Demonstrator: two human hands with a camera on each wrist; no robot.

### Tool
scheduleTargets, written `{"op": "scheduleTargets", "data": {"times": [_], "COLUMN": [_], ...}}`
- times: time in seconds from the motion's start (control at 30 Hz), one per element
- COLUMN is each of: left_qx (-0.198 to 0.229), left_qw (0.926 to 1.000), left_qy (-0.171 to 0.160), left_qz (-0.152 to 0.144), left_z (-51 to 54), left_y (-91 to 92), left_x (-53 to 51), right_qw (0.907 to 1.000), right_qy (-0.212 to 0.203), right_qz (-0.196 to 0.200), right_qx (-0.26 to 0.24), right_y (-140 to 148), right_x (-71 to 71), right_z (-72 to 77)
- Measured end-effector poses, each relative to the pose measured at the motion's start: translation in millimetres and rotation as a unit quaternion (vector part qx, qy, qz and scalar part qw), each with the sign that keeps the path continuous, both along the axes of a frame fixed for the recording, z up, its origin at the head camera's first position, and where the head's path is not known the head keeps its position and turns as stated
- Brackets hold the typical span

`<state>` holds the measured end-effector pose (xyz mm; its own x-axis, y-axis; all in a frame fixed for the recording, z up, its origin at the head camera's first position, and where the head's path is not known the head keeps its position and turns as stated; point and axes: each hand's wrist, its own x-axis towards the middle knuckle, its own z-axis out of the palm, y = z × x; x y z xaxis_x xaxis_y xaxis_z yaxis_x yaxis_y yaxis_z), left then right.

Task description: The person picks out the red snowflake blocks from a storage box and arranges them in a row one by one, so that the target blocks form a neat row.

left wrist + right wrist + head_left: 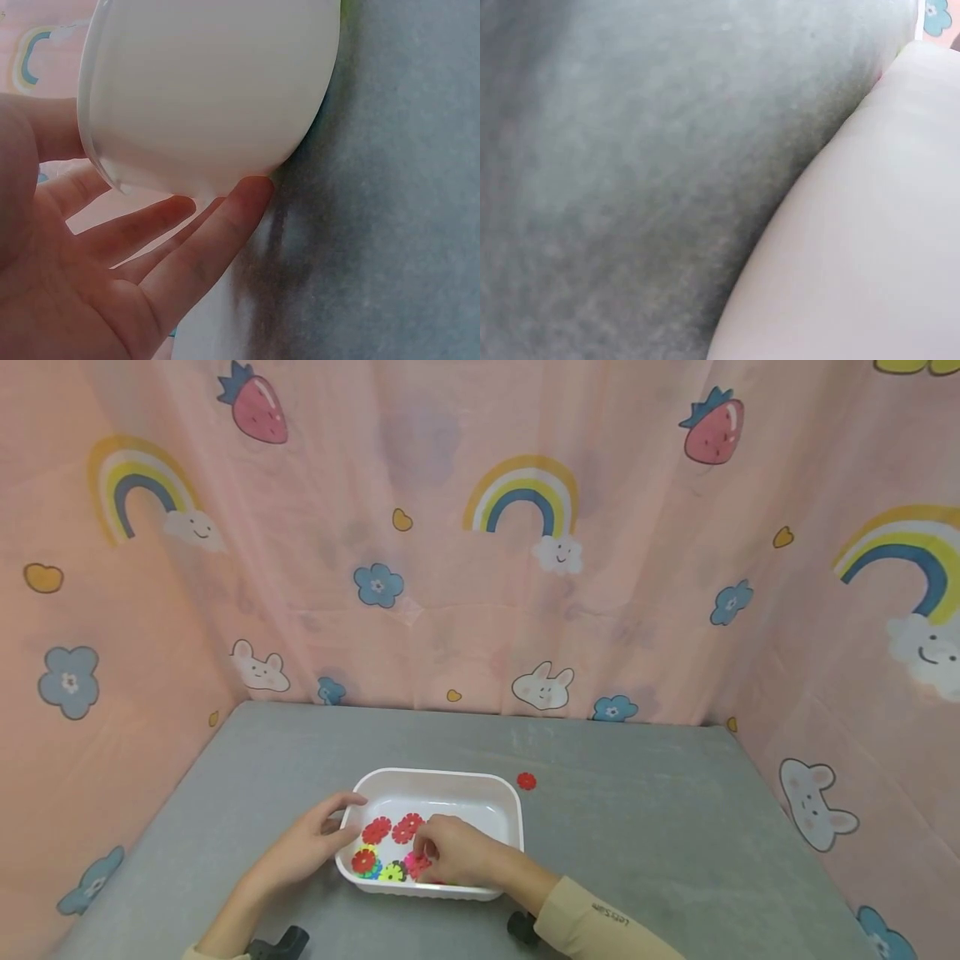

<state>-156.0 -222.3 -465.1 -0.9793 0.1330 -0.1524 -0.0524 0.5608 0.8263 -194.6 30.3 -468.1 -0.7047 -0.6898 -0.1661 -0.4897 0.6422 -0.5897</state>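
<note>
A white plastic tray (442, 783) stands on the grey table in the head view. Inside lie several small notched plastic discs, red (377, 830), yellow-green (392, 872), pink and blue, mostly toward its left and near side. My left hand (318, 837) holds the tray's left end. In the left wrist view its fingers (202, 255) touch the outer wall (210, 90). My right hand (459, 852) reaches over the near right rim, fingers curled downward among the discs beside a pinkish-red one (416, 863). Its fingertips are partly hidden, and the right wrist view shows only the tray's outside (855, 225).
One red disc (527, 781) lies on the table just beyond the tray's right far corner. The grey tabletop (660, 827) extends around the tray. Pink printed curtains (450, 635) border it at the back and on both sides.
</note>
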Motion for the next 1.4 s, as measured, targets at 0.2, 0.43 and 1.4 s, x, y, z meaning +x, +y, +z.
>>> {"op": "scheduleTargets", "data": {"times": [0.2, 0.43, 1.4], "left_qx": [-0.003, -0.008, 0.001], "left_qw": [1.0000, 1.0000, 1.0000], "left_qy": [0.002, 0.004, -0.003], "left_qz": [0.000, 0.002, 0.003], "left_z": [1.7, 1.3, 1.5], "left_y": [0.7, 0.8, 1.3], "left_x": [0.1, -0.5, 0.7], "right_qw": [0.9997, 0.9956, 0.9734], "right_qy": [-0.015, -0.045, 0.004], "right_qz": [-0.016, -0.064, -0.127], "right_qx": [-0.012, -0.051, -0.190], "right_y": [1.4, 6.3, 69.8], "right_x": [0.6, 2.1, -19.4], "right_z": [1.3, 4.6, 47.2]}}
